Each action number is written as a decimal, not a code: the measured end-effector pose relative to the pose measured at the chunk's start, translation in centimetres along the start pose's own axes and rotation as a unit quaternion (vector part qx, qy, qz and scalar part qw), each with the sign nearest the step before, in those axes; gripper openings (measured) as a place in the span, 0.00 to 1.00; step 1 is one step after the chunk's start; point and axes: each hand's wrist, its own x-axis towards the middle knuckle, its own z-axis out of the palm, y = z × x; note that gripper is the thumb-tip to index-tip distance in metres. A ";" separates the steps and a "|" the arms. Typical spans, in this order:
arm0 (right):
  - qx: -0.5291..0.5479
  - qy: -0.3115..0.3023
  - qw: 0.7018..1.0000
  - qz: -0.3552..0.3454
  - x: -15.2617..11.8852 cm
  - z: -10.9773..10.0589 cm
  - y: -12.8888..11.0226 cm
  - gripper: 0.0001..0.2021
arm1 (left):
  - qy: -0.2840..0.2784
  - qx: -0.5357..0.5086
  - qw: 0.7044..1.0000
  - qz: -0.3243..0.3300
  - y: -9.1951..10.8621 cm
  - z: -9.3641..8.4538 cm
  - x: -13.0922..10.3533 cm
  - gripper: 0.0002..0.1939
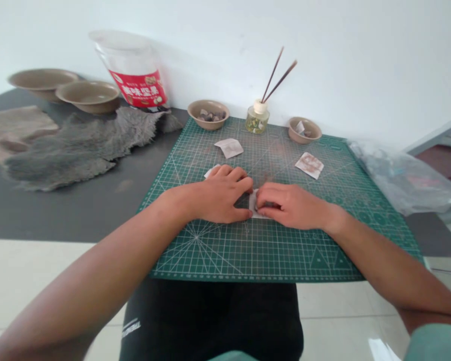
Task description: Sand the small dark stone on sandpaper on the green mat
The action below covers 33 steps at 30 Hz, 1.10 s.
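Note:
A small white paper square (253,203) lies on the green cutting mat (225,253), mostly covered by my right hand. My left hand (225,193) rests at its left edge, thumb and fingers apart, with the thumb tip and fingertip touching the paper. Pinched fingers of my right hand (289,203) press down on the paper; whatever is between them is hidden. Under my left fingers another white piece (211,171) pokes out. Further back lie a creased paper square (230,148) and one with brown smudges (309,165).
Along the wall stand a bowl of brown lumps (209,114), a reed diffuser (257,118) and a bowl with paper bits (304,130). At left are two larger bowls (87,95), a plastic tub (135,75) and a grey cloth (67,148). Clear plastic (409,175) lies at right.

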 end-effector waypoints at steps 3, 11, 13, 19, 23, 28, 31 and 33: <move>-0.051 0.051 0.996 0.051 -0.1 0.1 0.2 0.04 | 0.006 0.001 1.000 0.002 -0.1 0.2 0.0 0.24; -0.060 0.049 0.997 0.030 0.0 0.4 0.1 0.05 | -0.001 0.001 1.000 -0.004 0.0 -0.1 -0.1 0.24; -0.080 0.053 0.994 0.054 0.0 0.0 0.3 0.05 | -0.003 0.000 1.000 -0.006 0.1 -0.2 -0.1 0.24; -0.045 -0.012 0.999 -0.008 -0.2 0.0 0.3 0.05 | 0.003 0.001 1.000 0.002 0.1 -0.1 -0.1 0.24; -0.079 0.042 0.995 0.041 0.0 -0.1 0.7 0.05 | -0.001 -0.001 1.000 -0.009 0.1 0.0 -0.1 0.24; -0.014 -0.031 0.999 -0.008 -0.2 -0.1 0.3 0.04 | -0.010 0.000 1.000 -0.007 0.2 -0.2 -0.1 0.24; -0.047 0.022 0.998 0.020 -0.2 0.3 0.5 0.06 | -0.008 0.002 1.000 -0.007 0.2 -0.2 -0.1 0.24; -0.084 0.052 0.994 0.052 -0.1 0.2 0.9 0.05 | -0.008 0.000 1.000 -0.008 0.2 -0.3 -0.1 0.24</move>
